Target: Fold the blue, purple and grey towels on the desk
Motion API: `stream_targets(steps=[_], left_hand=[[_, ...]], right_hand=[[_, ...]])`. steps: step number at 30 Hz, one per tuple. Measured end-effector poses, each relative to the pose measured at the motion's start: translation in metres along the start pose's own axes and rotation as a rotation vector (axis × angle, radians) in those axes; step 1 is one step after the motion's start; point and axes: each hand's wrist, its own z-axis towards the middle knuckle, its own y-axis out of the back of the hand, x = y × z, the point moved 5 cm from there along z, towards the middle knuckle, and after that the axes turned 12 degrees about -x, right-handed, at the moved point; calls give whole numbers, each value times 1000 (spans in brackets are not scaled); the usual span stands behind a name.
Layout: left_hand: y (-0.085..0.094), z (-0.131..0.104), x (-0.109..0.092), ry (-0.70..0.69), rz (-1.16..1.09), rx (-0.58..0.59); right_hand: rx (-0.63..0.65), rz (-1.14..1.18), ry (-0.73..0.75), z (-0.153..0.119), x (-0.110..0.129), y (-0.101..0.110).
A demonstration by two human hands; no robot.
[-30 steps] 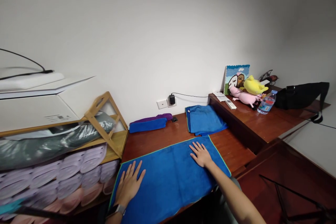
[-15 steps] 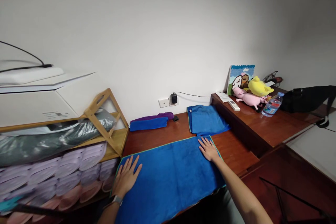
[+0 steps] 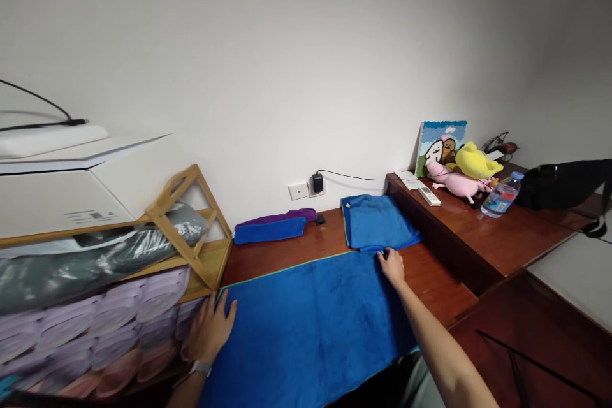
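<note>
A blue towel with a thin green edge lies spread flat on the dark red-brown desk. At its far right corner, my right hand has its fingers closed on the cloth. By the left edge of the towel is my left hand, fingers apart, with a watch on the wrist; its fingertips are near the far left corner. Just beyond my right hand sits a folded blue towel, touching the spread one. Rolled blue and purple cloths lie against the wall.
On the left stands a wooden rack with pale purple slippers and a white box on top. The raised desk part at right bears plush toys, a water bottle, a remote and a black bag.
My right hand has gone from lying flat on the towel to gripping its far right corner. My left hand has slid left to the towel's edge.
</note>
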Motion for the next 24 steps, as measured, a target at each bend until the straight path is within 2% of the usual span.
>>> stream_targets(steps=[3,6,10,13,18,21,24], left_hand=[[4,1,21,242,-143,45],[12,4,34,326,-203,43],[29,12,34,250,-245,-65],[36,23,22,173,-250,-159],[22,39,5,153,-150,-151],[16,39,0,140,-94,-138],[12,34,-12,50,-49,-135]], right_hand=[[66,44,-8,8,-3,-3],[72,147,87,6,5,4],[-30,309,250,8,18,28],[-107,353,246,28,24,38],[-86,213,75,60,31,17],[-101,125,-14,57,33,4],[-116,98,28,50,43,-2]])
